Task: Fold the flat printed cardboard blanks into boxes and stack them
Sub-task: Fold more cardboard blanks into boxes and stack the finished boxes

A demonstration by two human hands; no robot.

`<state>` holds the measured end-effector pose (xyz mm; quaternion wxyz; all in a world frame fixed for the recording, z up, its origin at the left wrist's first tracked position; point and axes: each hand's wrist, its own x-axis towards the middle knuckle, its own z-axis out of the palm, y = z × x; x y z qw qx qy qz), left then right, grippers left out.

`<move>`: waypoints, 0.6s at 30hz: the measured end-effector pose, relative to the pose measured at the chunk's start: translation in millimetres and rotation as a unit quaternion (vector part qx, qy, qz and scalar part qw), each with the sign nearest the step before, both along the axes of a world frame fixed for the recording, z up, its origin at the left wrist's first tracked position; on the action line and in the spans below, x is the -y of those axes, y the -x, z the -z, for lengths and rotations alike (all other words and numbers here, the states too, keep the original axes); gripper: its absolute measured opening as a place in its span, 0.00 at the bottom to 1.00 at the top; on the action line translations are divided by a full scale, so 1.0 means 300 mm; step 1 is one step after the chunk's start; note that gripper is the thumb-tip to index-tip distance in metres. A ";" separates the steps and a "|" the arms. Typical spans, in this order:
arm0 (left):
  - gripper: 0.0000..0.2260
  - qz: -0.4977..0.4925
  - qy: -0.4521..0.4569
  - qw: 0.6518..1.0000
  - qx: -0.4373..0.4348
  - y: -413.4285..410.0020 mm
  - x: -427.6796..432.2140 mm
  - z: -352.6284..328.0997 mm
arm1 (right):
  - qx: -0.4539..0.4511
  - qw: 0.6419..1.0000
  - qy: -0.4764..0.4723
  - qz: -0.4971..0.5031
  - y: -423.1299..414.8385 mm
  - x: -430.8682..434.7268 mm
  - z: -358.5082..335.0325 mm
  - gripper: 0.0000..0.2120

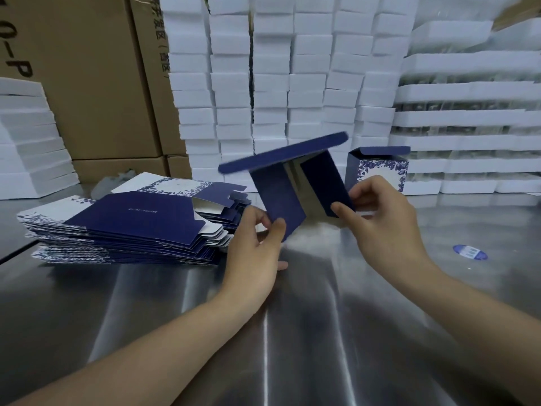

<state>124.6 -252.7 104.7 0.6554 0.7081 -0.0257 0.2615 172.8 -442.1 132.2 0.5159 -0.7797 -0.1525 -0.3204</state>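
Note:
A half-formed dark blue box [281,197] is held above the steel table, its open end toward me and a long flap sticking out flat on top. My left hand [257,241] pinches its left panel with thumb on the front. My right hand [380,218] grips the right panel, thumb on the blue face. A pile of flat blue-and-white printed blanks [131,227] lies at the left. One folded box [377,168] with a floral print stands upright behind my right hand.
The shiny steel table [292,317] carries a round blue sticker [470,252] at the right. White foam boxes [278,83] are stacked as a wall behind. Brown cartons [96,83] stand at the back left, with more white boxes [29,136] at the far left.

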 end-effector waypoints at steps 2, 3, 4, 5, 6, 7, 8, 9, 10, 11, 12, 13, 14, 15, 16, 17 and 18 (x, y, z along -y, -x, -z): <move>0.12 0.000 -0.014 0.999 0.043 0.003 0.004 0.002 | -0.017 1.000 -0.019 -0.007 -0.001 -0.003 0.001 0.12; 0.16 0.000 -0.022 0.998 0.062 0.004 0.005 0.004 | -0.030 0.999 -0.021 -0.009 -0.001 -0.005 0.002 0.11; 0.20 0.002 -0.029 0.997 0.076 0.006 0.004 0.007 | -0.046 0.999 -0.025 -0.011 0.000 -0.008 0.004 0.11; 0.22 0.003 -0.038 0.996 0.085 0.006 0.001 0.009 | -0.062 0.998 -0.029 -0.011 0.003 -0.010 0.002 0.11; 0.24 0.003 -0.049 0.994 0.095 0.006 -0.002 0.009 | -0.076 0.997 -0.029 -0.010 0.007 -0.012 0.000 0.11; 0.25 -0.001 -0.062 0.993 0.105 0.007 -0.004 0.006 | -0.084 0.996 -0.021 -0.012 0.012 -0.013 -0.003 0.12; 0.25 -0.007 -0.071 0.991 0.114 0.008 -0.006 0.000 | -0.091 0.996 -0.007 -0.018 0.014 -0.014 -0.003 0.13; 0.26 -0.015 -0.079 0.989 0.122 0.008 -0.010 -0.007 | -0.102 0.994 0.013 -0.029 0.015 -0.015 0.000 0.14; 0.26 -0.024 -0.088 0.987 0.130 0.007 -0.014 -0.012 | -0.119 0.991 0.036 -0.041 0.018 -0.019 0.003 0.15; 0.26 -0.028 -0.096 0.986 0.136 0.006 -0.018 -0.016 | -0.141 0.987 0.055 -0.057 0.023 -0.025 0.007 0.16; 0.26 -0.024 -0.098 0.985 0.138 0.005 -0.021 -0.017 | -0.164 0.981 0.060 -0.079 0.028 -0.034 0.012 0.18; 0.26 -0.014 -0.095 0.986 0.134 0.005 -0.022 -0.018 | -0.185 0.976 0.054 -0.101 0.029 -0.042 0.018 0.20; 0.27 -0.006 -0.091 0.988 0.126 0.006 -0.022 -0.017 | -0.207 0.971 0.039 -0.116 0.032 -0.047 0.022 0.21; 0.30 -0.003 -0.085 0.990 0.113 0.007 -0.021 -0.016 | -0.231 0.965 0.021 -0.121 0.034 -0.047 0.021 0.20; 0.33 -0.006 -0.077 0.992 0.099 0.008 -0.020 -0.017 | -0.259 0.959 -0.001 -0.119 0.039 -0.047 0.018 0.18; 0.37 -0.009 -0.065 0.994 0.084 0.010 -0.019 -0.020 | -0.284 0.951 -0.026 -0.117 0.043 -0.046 0.014 0.16; 0.41 -0.009 -0.049 0.996 0.072 0.013 -0.020 -0.024 | -0.303 0.944 -0.050 -0.118 0.047 -0.047 0.013 0.14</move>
